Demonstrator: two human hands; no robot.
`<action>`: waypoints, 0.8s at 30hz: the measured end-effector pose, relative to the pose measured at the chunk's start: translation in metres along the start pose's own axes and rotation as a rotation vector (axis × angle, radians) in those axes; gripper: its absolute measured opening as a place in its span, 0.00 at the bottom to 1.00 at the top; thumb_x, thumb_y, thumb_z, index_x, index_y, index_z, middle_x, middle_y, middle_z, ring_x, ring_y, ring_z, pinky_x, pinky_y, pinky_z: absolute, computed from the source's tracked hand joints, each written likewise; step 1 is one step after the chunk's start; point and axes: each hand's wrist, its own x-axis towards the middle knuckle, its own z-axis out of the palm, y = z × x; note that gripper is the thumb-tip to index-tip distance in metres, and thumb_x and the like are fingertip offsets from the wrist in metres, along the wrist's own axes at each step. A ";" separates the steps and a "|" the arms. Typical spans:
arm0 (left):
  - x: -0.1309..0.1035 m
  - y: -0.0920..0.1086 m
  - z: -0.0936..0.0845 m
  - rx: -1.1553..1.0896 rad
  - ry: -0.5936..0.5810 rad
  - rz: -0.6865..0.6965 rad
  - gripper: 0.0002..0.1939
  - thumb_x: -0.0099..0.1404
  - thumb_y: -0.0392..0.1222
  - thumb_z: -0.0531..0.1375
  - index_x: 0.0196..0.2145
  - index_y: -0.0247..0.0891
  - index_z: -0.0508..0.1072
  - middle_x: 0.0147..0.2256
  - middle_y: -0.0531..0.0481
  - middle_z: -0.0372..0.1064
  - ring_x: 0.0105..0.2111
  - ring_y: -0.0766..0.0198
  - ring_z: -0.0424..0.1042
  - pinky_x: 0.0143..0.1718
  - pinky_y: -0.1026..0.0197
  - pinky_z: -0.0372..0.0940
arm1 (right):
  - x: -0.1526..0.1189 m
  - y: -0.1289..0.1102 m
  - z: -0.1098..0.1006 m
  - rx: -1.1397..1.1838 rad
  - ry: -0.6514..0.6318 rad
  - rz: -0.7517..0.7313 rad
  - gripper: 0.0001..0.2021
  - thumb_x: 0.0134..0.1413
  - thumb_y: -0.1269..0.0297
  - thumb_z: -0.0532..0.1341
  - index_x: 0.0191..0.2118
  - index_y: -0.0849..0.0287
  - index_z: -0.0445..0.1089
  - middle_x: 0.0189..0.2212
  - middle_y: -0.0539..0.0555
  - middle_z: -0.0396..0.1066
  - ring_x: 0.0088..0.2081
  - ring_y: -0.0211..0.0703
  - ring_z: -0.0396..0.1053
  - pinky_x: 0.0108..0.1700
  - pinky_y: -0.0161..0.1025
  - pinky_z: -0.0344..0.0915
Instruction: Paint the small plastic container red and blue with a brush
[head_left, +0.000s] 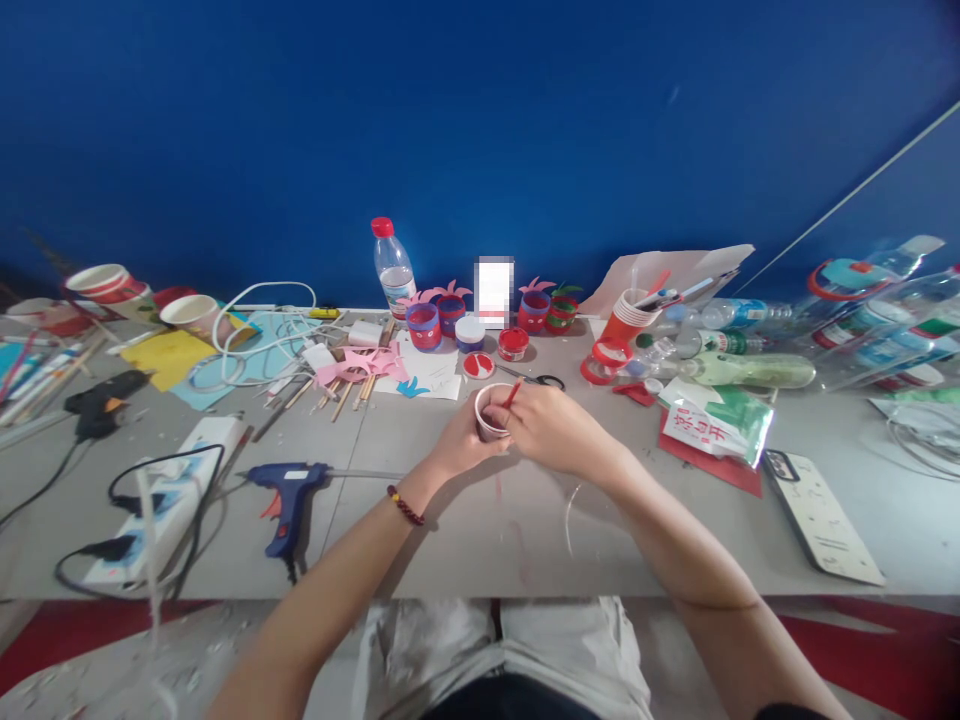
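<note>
we hold a small, white-rimmed cup [490,430] in our left hand [461,440], its open mouth facing up, its inside dark reddish. in our right hand [547,425], we hold a slim red stick [515,391] slantwise at the cup's rim, its lower end hidden.

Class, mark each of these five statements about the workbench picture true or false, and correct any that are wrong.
1. The left hand holds a cup. True.
2. The right hand holds the scissors. False: they lie on the table beyond the hands, and the right hand grips a slim red stick.
3. The blue glue gun lies to the right of the white power strip. True.
4. The beaded bracelet is on the right wrist. False: it is on the left one.
5. The upright bottle against the wall has a red cap. True.
</note>
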 end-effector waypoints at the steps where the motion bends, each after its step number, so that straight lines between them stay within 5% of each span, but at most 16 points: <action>1: 0.000 -0.002 0.001 -0.031 -0.041 0.012 0.30 0.53 0.41 0.70 0.53 0.41 0.68 0.49 0.44 0.73 0.48 0.53 0.74 0.50 0.49 0.70 | 0.003 0.005 -0.002 0.064 0.023 0.058 0.13 0.64 0.74 0.52 0.36 0.61 0.73 0.34 0.58 0.76 0.36 0.45 0.72 0.36 0.39 0.62; 5: -0.002 -0.007 0.001 -0.071 -0.077 0.031 0.32 0.55 0.40 0.69 0.56 0.40 0.65 0.53 0.42 0.70 0.53 0.52 0.71 0.54 0.48 0.67 | 0.011 0.032 -0.005 0.539 0.200 0.400 0.18 0.67 0.67 0.50 0.28 0.59 0.70 0.24 0.53 0.73 0.28 0.40 0.71 0.35 0.39 0.65; 10: -0.004 -0.005 0.001 -0.080 -0.071 -0.031 0.31 0.56 0.39 0.69 0.56 0.40 0.66 0.51 0.42 0.71 0.50 0.53 0.74 0.51 0.49 0.70 | 0.013 0.065 -0.002 1.026 0.241 0.583 0.17 0.64 0.59 0.58 0.24 0.58 0.66 0.20 0.52 0.72 0.22 0.38 0.70 0.31 0.37 0.69; 24: -0.006 -0.008 0.005 -0.077 0.097 -0.137 0.36 0.46 0.39 0.75 0.52 0.42 0.67 0.47 0.45 0.73 0.46 0.51 0.75 0.46 0.49 0.73 | 0.003 0.103 -0.006 1.191 0.348 0.601 0.19 0.55 0.48 0.66 0.25 0.59 0.68 0.20 0.51 0.72 0.23 0.37 0.71 0.30 0.35 0.73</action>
